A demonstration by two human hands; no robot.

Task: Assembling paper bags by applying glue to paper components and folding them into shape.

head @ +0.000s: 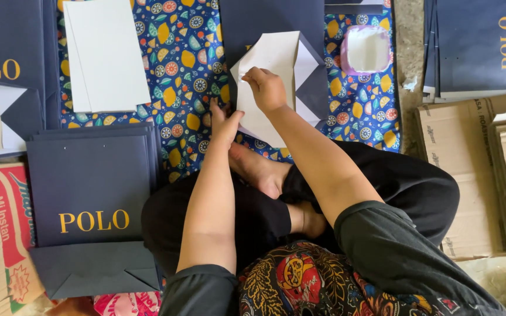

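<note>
Right hand [266, 89] rests on the folded paper bag [276, 82], fingers curled and pressing its white flap, gripping nothing visibly; left hand [225, 123] lies flat, fingers extended, at the bag's lower-left edge; the bag sits directly ahead of both hands on the patterned mat [188, 64], long axis running away from the body; right hand nearer its centre; both forearms extended forward over crossed legs.

Both bare forearms outstretched, left hand [225, 124] flat, right hand [266, 89] with fingers curled, knuckles up.
</note>
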